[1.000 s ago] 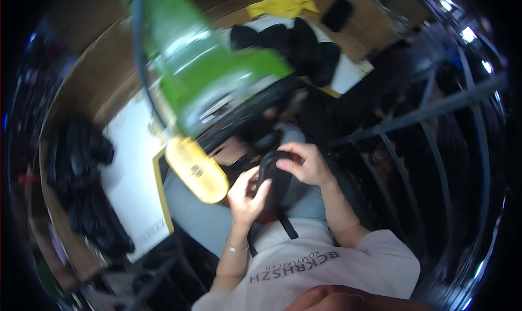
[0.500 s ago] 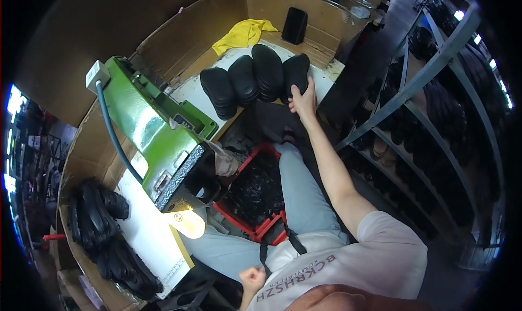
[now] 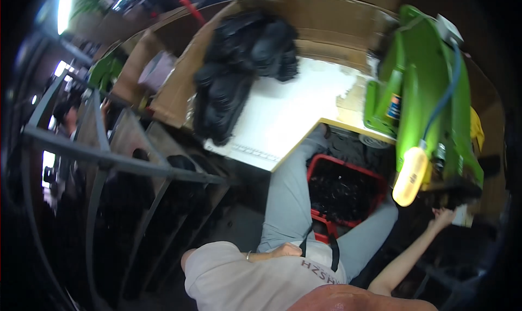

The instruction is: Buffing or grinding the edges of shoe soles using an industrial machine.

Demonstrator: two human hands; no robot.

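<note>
My left hand [image 3: 287,250] rests on my lap at the waist, its fingers curled into a fist with nothing showing in it. Off to the right, my right hand [image 3: 443,217] is stretched out just below the dark head of the green machine [image 3: 408,88]. Its fingers are blurred, and dark shapes around them hide whether they hold anything. A pale yellow lamp [image 3: 410,176] hangs on a blue cable at the machine. Heaped black pieces that look like shoe soles [image 3: 222,102] lie on the left part of the white tabletop [image 3: 283,104].
Between my legs stands a red crate [image 3: 348,221] with black scraps inside. Cardboard walls [image 3: 326,36] ring the table. A grey metal rack [image 3: 125,167] curves along my left. Part of a yellow cloth [image 3: 477,129] shows behind the machine.
The view has swung to the left, so the machine now appears at the right and the sole heap near the middle. My right hand no longer touches the rightmost stack of black soles.
</note>
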